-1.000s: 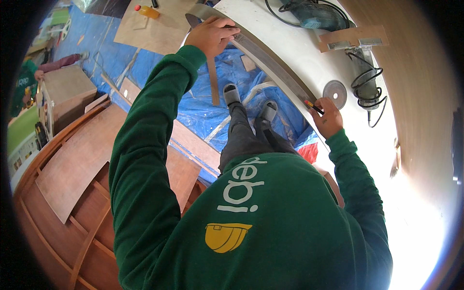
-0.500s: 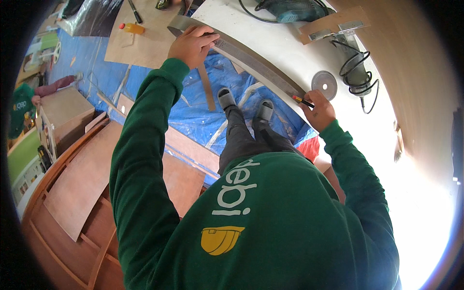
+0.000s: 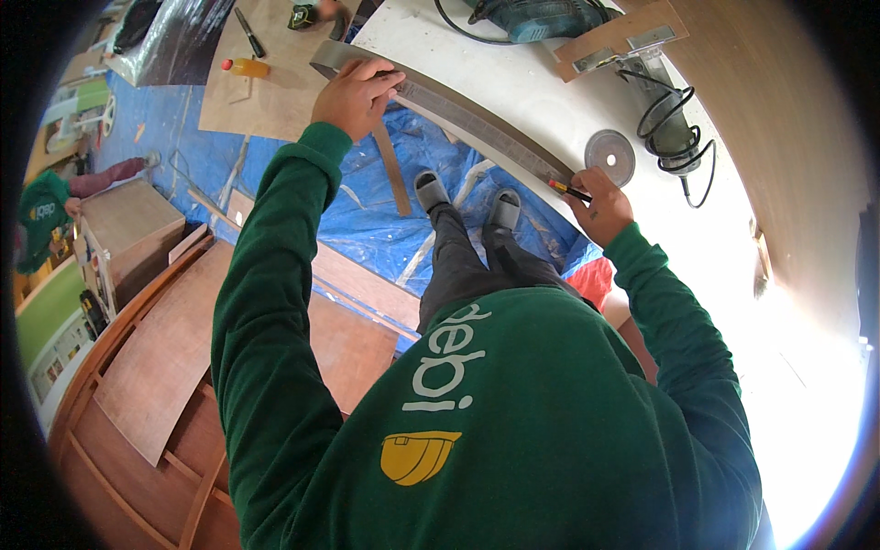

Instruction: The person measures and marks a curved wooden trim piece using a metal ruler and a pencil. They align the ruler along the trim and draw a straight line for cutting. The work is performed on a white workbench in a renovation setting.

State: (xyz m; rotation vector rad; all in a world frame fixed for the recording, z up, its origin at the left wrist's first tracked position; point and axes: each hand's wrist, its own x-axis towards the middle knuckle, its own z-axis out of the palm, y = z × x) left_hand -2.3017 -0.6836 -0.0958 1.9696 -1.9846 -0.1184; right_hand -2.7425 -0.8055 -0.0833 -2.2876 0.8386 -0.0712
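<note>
As R hand (image 3: pixel 600 209) pinches pencil (image 3: pixel 575 192) & L hand (image 3: pixel 346 99), fingers bunched, holds strip (image 3: pixel 477 115), orange-filled btl (image 3: pixel 247 67) sits on board (image 3: pixel 266 108).

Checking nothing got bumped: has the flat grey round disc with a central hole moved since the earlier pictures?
No. The disc keeps its place beside the grey, black-corded power tool on the white bench; only the view shifted.

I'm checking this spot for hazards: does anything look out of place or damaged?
A disc lies loose on the white surface by the right hand, mounted on no tool: slightly odd. The bottle seems to lie on its side, though no spill shows. No damage stands out.
</note>
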